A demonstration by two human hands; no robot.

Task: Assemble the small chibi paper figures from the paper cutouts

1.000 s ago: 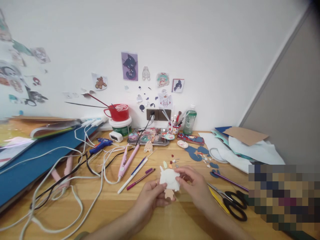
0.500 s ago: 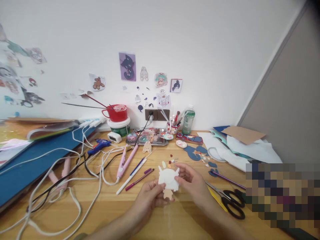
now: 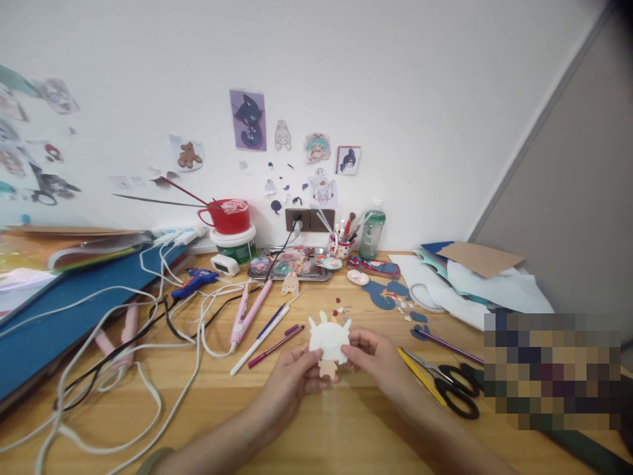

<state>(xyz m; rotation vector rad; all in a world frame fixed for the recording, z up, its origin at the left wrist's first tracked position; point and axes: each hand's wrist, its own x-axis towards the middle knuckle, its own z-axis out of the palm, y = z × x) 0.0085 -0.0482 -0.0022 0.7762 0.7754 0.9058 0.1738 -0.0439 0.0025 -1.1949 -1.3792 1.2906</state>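
Note:
Both hands hold a paper cutout figure [image 3: 330, 340] low over the front of the wooden desk. Its head part is plain white with pointed pieces on top, and a small tan body hangs below. My left hand [image 3: 295, 369] pinches the lower left side, thumb in front and fingers behind. On the right edge, my right hand [image 3: 373, 356] grips between thumb and fingers. Just beyond the cutout lie small red and orange paper scraps [image 3: 338, 309]. A purple-red pen [image 3: 274, 348] is left of it, beside a white pen [image 3: 260, 342].
Black-handled scissors [image 3: 452, 386] and a yellow cutter [image 3: 420, 376] lie right of my right forearm. Blue paper scraps [image 3: 383, 295] are farther back. White cables [image 3: 158, 396], a pink hair straightener [image 3: 251, 313] and a blue glue gun [image 3: 195, 282] crowd the left. Paper sheets [image 3: 499, 284] pile up at right.
The cutout has shifted slightly left and turned a little. My right hand's grip sits lower on its right edge, leaving the right pointed piece uncovered. The whole view has tilted slightly.

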